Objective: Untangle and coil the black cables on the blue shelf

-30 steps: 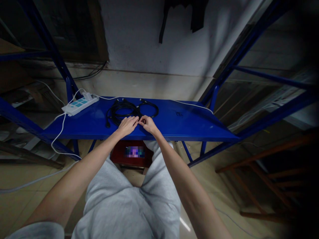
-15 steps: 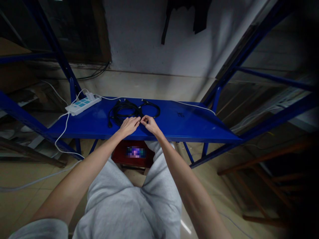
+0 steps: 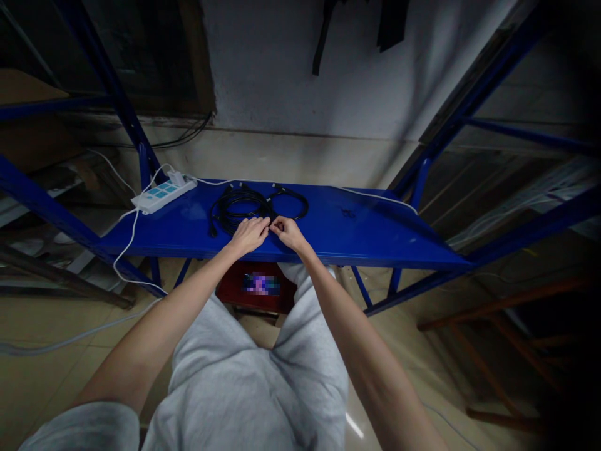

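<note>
In the head view, the left hand (image 3: pixel 252 235) lies palm down, fingers together, by a large round coil of black cable (image 3: pixel 225 216) at its eleven o'clock; its grip cannot be told. The right hand (image 3: pixel 287 232) curls thumb toward forefinger, any pinched item indistinct. A smaller black cable loop (image 3: pixel 307 207) lies at its twelve, on a blue metal shelf (image 3: pixel 366 235).

Dim light, soft shadows on the wall (image 3: pixel 282 75), glare on the floor (image 3: pixel 404 341), blackened right edge
</note>
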{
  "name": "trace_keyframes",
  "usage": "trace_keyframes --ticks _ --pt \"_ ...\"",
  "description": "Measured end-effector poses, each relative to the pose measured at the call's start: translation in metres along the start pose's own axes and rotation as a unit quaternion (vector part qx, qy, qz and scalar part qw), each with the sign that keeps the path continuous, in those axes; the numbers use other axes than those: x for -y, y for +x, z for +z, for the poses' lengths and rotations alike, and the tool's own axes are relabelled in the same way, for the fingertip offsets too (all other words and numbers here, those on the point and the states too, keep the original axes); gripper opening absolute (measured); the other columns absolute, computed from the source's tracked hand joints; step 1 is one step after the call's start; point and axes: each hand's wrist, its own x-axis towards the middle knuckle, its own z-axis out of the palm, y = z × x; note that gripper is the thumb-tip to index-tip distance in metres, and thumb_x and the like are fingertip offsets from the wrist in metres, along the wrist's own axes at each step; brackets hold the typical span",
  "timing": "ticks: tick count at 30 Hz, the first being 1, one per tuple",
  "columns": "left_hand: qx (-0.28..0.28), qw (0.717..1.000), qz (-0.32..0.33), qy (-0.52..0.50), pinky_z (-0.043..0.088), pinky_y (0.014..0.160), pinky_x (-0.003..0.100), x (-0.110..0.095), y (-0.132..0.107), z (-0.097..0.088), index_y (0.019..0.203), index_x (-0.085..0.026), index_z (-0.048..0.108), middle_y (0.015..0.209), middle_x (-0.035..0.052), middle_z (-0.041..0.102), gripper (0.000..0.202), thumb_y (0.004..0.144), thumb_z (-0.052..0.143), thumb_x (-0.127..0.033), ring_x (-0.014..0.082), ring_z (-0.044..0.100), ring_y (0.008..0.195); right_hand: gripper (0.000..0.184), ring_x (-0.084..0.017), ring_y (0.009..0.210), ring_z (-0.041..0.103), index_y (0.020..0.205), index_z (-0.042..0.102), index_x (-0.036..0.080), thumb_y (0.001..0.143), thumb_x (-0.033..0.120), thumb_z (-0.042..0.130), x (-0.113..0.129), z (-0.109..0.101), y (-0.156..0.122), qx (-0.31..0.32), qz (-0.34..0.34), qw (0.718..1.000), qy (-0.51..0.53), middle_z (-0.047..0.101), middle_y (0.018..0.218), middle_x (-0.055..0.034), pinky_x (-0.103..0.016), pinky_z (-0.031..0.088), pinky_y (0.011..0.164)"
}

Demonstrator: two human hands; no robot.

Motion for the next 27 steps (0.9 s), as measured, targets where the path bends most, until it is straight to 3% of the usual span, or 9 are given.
trace_keyframes --ticks 15,27 --pt "0.012 1.000 -0.013 0.002 0.044 0.089 0.034 -0.002 0.000 -0.004 0.113 -0.021 0.059 0.110 0.0096 0.069 0.022 0.100 0.043 -0.027 0.0237 0.063 0.105 0.016 -0.014 0.066 0.050 0.085 0.065 0.016 0.075 0.028 0.059 0.007 -0.003 -0.001 0.007 -0.008 0.997 0.078 0.063 0.076 -0.0023 -0.028 0.040 0.064" --pt "0.011 1.000 0.002 -0.013 0.043 0.089 0.034 0.002 0.000 -0.004 0.115 -0.021 0.058 0.113 0.0087 0.069 0.025 0.104 0.037 -0.030 0.0230 0.063 0.106 0.022 -0.014 0.068 0.052 0.079 0.063 0.017 0.076 0.039 0.064 0.018 -0.009 -0.004 0.015 -0.006 0.992 0.126 0.065 0.077 -0.0029 -0.028 0.042 0.067"
